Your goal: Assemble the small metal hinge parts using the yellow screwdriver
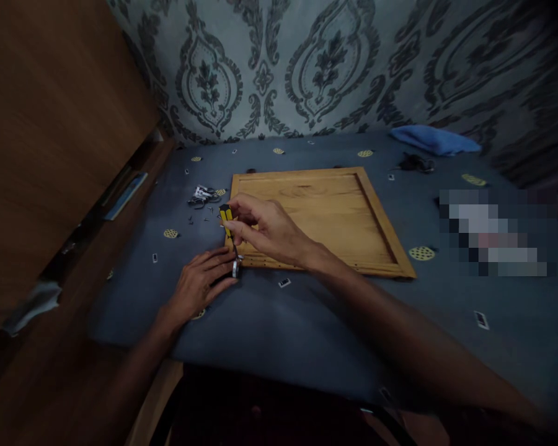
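Note:
My right hand (274, 232) grips the yellow-and-black handle of a screwdriver (225, 219). The tool points down, nearly upright, over the near left corner of a wooden framed panel (302, 214). At that corner sits a small silvery metal fitting (235, 268), its exact kind unclear. The fingers and thumb of my left hand (199, 285) close about the fitting from the left, with the fingertips at the panel's edge. A row of small dark holes runs along the panel's near rail. Where the screwdriver tip meets the fitting is too small to make out.
Several metal fittings (203, 194) and loose screws (208, 212) lie left of the panel on the dark blue patterned cloth (283, 328). A blue cloth (434, 140) and a black object (415, 163) are at the back right. A wooden cabinet (51, 124) borders the left.

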{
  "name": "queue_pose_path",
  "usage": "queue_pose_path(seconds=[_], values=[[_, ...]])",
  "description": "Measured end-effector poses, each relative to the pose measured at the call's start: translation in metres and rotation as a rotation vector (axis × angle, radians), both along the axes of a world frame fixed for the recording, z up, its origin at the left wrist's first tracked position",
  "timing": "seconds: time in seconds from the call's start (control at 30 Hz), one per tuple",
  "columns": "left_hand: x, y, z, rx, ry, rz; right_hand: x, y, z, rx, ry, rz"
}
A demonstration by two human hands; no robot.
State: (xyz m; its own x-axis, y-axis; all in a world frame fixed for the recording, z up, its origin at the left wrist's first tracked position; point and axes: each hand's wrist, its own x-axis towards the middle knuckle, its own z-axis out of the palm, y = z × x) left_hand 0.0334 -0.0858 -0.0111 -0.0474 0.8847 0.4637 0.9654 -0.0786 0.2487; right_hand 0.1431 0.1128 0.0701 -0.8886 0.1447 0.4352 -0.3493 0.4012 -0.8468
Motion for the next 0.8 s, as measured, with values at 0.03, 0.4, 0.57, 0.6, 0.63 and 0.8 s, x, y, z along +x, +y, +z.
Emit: queue_pose_path(seconds=[0.03,0.4,0.57,0.6,0.63,0.8], values=[[0.0000,0.0000,0.0001,-0.003,-0.002,-0.001,-0.0005,0.0004,-0.0004,-0.010,0.002,-0.007],[0.0004,0.0000,-0.0009,-0.001,-0.048,-0.004,-0.0010,0.0015,-0.0002,-0.009,-0.024,-0.021],[0.0004,-0.0003,-0.0015,-0.003,-0.043,0.000,0.0002,0.0022,0.0015,0.002,-0.025,-0.013],[0.0002,-0.0003,-0.0016,-0.003,-0.046,-0.001,0.0002,0.0026,0.0015,0.005,-0.025,-0.013],[0.0000,-0.0002,-0.0017,-0.001,-0.049,-0.005,0.0001,0.0030,0.0013,0.007,-0.025,-0.013],[-0.0001,0.0003,-0.0018,0.005,-0.044,-0.008,-0.0015,0.0041,-0.0017,-0.017,-0.012,0.009]])
